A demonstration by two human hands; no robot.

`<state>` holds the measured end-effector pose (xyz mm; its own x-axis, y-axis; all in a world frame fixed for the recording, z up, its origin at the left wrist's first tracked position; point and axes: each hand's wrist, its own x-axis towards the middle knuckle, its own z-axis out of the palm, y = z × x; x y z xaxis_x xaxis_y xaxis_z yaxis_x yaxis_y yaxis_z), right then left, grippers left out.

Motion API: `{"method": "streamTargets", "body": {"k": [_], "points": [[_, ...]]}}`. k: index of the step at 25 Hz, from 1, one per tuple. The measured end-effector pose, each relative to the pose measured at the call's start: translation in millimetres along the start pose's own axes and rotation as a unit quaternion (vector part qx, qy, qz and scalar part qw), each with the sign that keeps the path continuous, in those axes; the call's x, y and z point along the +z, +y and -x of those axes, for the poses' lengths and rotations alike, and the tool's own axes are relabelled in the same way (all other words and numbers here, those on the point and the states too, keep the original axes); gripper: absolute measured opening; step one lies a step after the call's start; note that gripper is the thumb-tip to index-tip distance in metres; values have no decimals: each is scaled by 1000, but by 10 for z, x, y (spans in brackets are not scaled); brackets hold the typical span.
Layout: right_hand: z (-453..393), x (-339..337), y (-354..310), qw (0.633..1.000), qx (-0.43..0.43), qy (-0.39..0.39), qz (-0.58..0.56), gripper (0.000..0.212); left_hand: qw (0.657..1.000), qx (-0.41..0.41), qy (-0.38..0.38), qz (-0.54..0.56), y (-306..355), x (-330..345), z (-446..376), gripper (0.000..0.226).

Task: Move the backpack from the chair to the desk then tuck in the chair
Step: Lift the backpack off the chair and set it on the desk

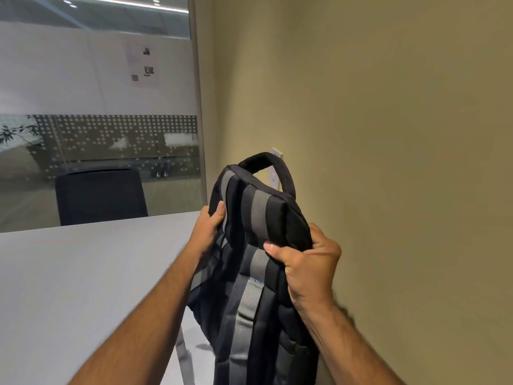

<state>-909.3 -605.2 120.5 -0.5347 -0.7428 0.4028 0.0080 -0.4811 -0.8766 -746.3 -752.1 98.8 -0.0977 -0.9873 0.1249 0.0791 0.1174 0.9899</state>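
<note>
1. Gripping the backpack (258,273) at its top corners, the left hand (206,232) and right hand (308,268) hold it upright at the tabletop (83,273) edge.
2. Whether it rests there, I cannot tell.
3. Tucking in the chair seems undone.

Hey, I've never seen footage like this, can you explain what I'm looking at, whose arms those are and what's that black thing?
This is one picture from a camera worn on a person's head, looking forward and down, so the bare arms are the wearer's own. No robot is involved. Both hands grip a black backpack with grey straps near its top: the left hand on its left edge, the right hand on its right. The backpack is upright at the right end of a pale desk, beside a beige wall. Whether it rests on the desk is hidden. A dark chair stands beyond the desk, before a glass partition.
</note>
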Motion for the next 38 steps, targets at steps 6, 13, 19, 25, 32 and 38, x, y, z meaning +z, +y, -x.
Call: {"method": "streamTargets", "body": {"k": [6,13,19,25,32,38], "points": [[-624,571,508,999,7,31,-7,42,998,-19,-61,-13,60,-33,-1051,59],[-1030,944,946,999,-1,42,1,24,994,-50,-92,-26,-109,80,-1823,29],[-1020,968,1421,997,49,41,54,34,987,-102,-104,-66,-594,21,-2012,36],[-1004,846,1658,989,81,81,96,28,981,-123,-116,-93,-816,50,-2067,32],[-950,580,1527,954,91,85,273,52,977,-102,-114,-147,-768,203,-1862,43],[-903,486,1267,871,60,-43,487,121,956,20,-71,-282,-628,15,-1539,52]]}}
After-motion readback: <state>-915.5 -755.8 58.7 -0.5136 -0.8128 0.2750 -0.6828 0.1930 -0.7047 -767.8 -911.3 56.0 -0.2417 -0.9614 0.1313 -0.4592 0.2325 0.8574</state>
